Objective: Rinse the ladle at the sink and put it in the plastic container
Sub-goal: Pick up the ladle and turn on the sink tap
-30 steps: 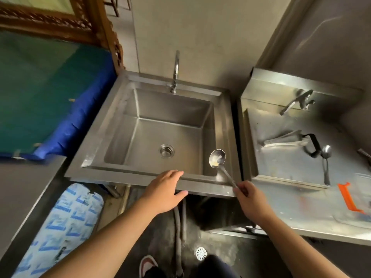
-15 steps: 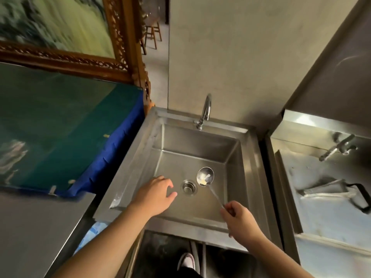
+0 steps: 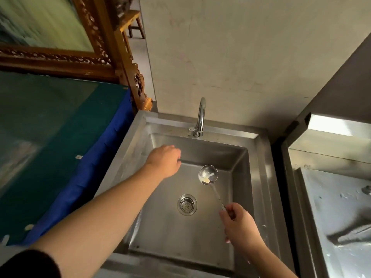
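My right hand (image 3: 240,224) grips the thin handle of a steel ladle (image 3: 208,174), whose bowl carries yellowish residue and hangs over the basin of the steel sink (image 3: 261,177), below the tap spout. My left hand (image 3: 165,161) reaches out over the basin's back left, fingers curled, holding nothing, a short way left of the chrome tap (image 3: 200,117). No water runs from the tap. The round drain strainer (image 3: 187,204) lies in the basin floor between my arms. The plastic container is out of view.
A steel counter (image 3: 341,207) with a dark blurred utensil (image 3: 349,233) stands to the right of the sink. On the left lies a table with a green top and blue edge (image 3: 60,149), behind it a carved wooden frame (image 3: 112,57). A plain wall rises behind the tap.
My view has shifted left and closer to the sink. My left hand has moved from the sink's front rim toward the tap. My right hand has carried the ladle over the basin, under the spout.
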Demonstrator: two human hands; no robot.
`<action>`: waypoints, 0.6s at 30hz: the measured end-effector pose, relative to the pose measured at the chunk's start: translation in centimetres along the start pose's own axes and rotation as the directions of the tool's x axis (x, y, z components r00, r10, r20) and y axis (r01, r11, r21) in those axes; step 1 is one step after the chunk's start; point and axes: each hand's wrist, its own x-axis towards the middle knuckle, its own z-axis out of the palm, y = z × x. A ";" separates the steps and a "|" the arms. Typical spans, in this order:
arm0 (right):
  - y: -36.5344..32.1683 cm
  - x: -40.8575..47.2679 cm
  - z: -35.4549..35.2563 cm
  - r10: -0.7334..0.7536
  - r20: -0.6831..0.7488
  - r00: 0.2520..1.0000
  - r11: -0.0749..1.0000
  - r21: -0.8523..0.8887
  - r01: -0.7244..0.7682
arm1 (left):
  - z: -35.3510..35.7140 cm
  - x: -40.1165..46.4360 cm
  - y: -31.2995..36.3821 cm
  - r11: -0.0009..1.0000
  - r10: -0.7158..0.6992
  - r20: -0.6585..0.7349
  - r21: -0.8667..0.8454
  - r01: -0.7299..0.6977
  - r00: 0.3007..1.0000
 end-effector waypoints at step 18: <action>-0.4 6.5 6.0 0.151 -0.072 0.986 0.986 0.079 -0.145 | 8.9 20.5 -2.8 0.971 0.139 -0.044 0.203 -0.128 0.989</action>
